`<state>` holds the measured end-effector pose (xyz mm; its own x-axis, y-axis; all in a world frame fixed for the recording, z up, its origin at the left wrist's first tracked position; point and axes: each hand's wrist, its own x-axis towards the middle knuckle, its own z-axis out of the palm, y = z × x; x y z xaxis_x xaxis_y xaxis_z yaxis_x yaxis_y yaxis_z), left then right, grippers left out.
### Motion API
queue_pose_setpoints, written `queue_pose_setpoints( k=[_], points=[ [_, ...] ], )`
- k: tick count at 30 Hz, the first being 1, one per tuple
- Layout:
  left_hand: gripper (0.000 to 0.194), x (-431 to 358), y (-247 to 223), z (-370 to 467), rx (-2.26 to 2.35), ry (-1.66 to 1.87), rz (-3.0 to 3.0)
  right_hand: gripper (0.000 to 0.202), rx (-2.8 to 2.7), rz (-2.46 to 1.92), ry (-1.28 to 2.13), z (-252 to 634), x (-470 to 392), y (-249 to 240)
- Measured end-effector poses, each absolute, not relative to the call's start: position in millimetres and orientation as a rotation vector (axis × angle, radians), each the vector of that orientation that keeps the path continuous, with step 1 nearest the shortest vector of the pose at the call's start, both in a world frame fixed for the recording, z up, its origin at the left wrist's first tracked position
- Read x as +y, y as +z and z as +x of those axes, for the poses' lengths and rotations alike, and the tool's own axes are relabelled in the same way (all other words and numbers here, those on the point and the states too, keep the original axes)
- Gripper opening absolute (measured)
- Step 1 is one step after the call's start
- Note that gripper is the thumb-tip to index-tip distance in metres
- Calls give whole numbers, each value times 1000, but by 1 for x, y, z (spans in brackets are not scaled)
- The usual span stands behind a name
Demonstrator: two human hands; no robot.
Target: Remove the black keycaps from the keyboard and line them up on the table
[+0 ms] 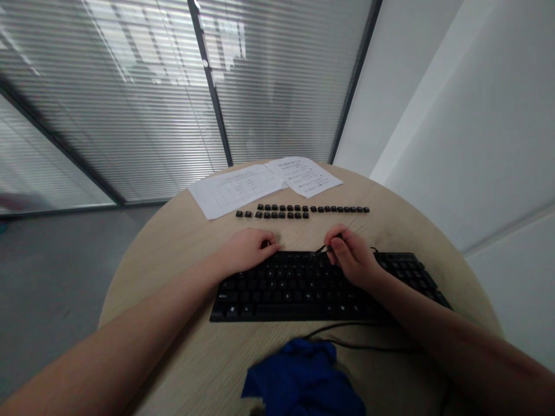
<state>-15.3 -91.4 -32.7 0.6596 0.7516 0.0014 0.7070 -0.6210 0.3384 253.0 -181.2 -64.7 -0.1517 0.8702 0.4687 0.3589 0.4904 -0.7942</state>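
A black keyboard point(281, 289) lies across the round table in front of me, several keys gone from its top rows. At its upper left edge, my left hand point(249, 248) rests with curled fingers, gripping the edge and steadying it. My right hand point(349, 251) is closed around a small keycap puller over the upper right part of the keys. Its dark prongs point(321, 251) point down-left at the top rows, and thin wires stick out behind the fingers. Beyond the hands, several loose black keycaps point(281, 215) stand in two rows.
Two printed sheets point(243, 186) lie at the table's far side. A blue cloth point(303, 381) is bunched near the front edge, with a black cable point(368, 346) between it and the keyboard. Behind the wooden table point(151, 260) are window blinds and a white wall.
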Motion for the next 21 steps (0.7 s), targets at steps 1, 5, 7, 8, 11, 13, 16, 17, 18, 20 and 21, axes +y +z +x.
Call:
queue_pose_setpoints(
  k=[1, 5, 7, 8, 11, 13, 16, 17, 18, 20, 21],
  points=[
    [27, -92, -32, -15, 1153, 221, 2591, 35, -1755, -1044, 606, 252, -182, -63],
    [20, -103, -20, -14, 1063, 431, 2662, 29, -1836, -1028, 446, 249, -183, -54],
    [19, -112, -11, -12, 925, 560, 2660, 24, -1867, -1020, 380, 247, -184, -50],
    [19, -116, -7, -11, 849, 605, 2648, 22, -1884, -1011, 357, 247, -184, -49],
    [18, -127, 2, -6, 745, 634, 2592, 16, -1948, -956, 304, 245, -183, -48],
    [17, -130, 2, -3, 765, 604, 2568, 15, -1993, -900, 262, 243, -184, -47],
    [16, -130, -2, 0, 780, 571, 2567, 15, -2035, -853, 225, 242, -185, -46],
    [16, -129, -4, 0, 782, 568, 2572, 16, -2045, -848, 222, 242, -185, -46],
    [15, -128, -6, 1, 785, 570, 2577, 16, -2053, -845, 219, 242, -185, -46],
    [15, -127, -8, 1, 801, 576, 2589, 18, -2062, -847, 215, 242, -184, -47],
    [16, -126, -9, 2, 810, 579, 2596, 18, -2061, -853, 212, 243, -184, -47]
  ],
)
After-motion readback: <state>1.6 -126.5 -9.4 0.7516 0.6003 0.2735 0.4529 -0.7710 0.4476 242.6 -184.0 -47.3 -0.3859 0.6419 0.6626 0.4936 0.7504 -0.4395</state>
